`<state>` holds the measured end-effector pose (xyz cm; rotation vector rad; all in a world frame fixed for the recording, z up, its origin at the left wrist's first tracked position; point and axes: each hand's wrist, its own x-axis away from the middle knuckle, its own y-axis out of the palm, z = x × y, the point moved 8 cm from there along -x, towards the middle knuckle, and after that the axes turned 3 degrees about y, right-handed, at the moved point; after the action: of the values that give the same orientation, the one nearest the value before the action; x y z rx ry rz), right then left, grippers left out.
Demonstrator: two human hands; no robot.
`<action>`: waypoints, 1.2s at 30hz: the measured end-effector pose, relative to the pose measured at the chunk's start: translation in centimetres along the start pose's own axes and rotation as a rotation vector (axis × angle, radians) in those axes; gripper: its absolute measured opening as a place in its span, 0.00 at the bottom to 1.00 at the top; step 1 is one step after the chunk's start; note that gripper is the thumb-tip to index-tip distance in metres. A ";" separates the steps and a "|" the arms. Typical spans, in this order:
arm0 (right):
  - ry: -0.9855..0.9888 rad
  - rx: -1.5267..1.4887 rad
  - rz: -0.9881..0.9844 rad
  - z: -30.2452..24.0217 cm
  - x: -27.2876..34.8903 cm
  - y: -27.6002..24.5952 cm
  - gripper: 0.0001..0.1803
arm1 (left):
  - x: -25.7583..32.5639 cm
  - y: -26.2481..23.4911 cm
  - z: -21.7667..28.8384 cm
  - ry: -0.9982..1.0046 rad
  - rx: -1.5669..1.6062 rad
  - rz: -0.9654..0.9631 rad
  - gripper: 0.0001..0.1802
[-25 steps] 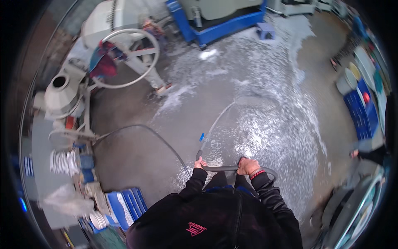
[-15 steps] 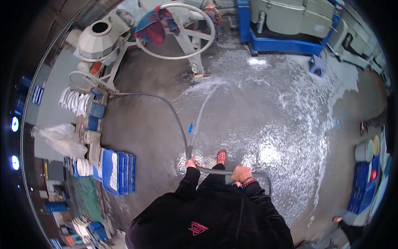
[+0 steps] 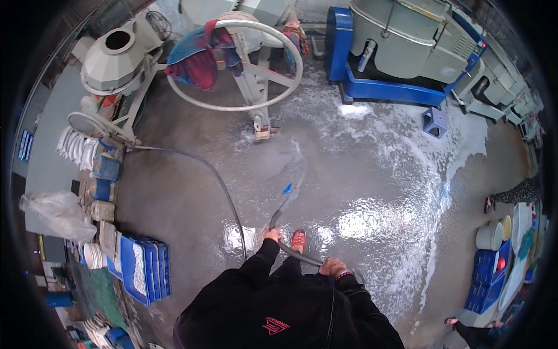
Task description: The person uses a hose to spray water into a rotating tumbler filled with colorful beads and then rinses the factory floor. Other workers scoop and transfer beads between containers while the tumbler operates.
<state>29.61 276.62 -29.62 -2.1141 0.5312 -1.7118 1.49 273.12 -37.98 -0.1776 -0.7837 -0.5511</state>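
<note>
While the left hand (image 3: 272,234) curls fully around the grey hose (image 3: 299,255) near its front end, the right hand (image 3: 332,267) grips it farther back, just by the black jacket (image 3: 273,305). Between the hands the hose slants rearward to the right; past the left one its long axis points forward and slightly right, a blue valve handle (image 3: 287,188) beside it, over the wet grey floor (image 3: 174,192). White foam (image 3: 471,134) lies around a purple stool (image 3: 435,122), near a blue-based machine (image 3: 395,52); stacked blue crates (image 3: 154,273) stand at left.
</note>
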 end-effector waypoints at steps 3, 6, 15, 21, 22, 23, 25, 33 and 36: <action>0.027 -0.076 0.156 0.6 -1.2 -3.1 0.15 | -1.5 5.4 1.6 -0.042 0.038 -0.074 0.11; 0.111 -0.044 0.122 2.6 -2.7 -5.9 0.17 | -1.2 9.2 2.4 -0.054 0.138 -0.066 0.12; -0.039 -0.025 -0.013 2.3 -2.9 -12.3 0.20 | -1.5 12.7 3.3 -0.017 0.202 0.018 0.11; -0.117 -0.183 -0.060 5.4 -4.1 -17.9 0.20 | -3.9 22.5 4.4 -0.104 -0.040 -0.103 0.09; -0.136 -0.253 -0.071 6.4 -4.1 -18.1 0.20 | -4.1 24.4 3.8 -0.118 -0.090 -0.135 0.08; -0.057 -0.275 -0.049 8.0 -4.3 -18.3 0.21 | -4.2 26.2 3.1 -0.121 -0.139 -0.157 0.08; 0.120 -0.326 -0.034 11.8 -4.2 -18.1 0.22 | -3.7 29.3 0.4 -0.139 -0.190 -0.176 0.09; 0.435 -0.585 0.066 21.4 1.0 -16.3 0.21 | 1.3 41.4 -8.7 -0.572 -0.477 -0.647 0.10; 0.522 -0.657 0.106 23.0 1.6 -16.6 0.21 | 3.1 45.7 -9.3 -0.584 -0.558 -0.680 0.09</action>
<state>53.43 291.19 -24.44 -1.9276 1.5005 -2.2452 33.40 307.28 -40.11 -0.6173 -1.2511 -1.4012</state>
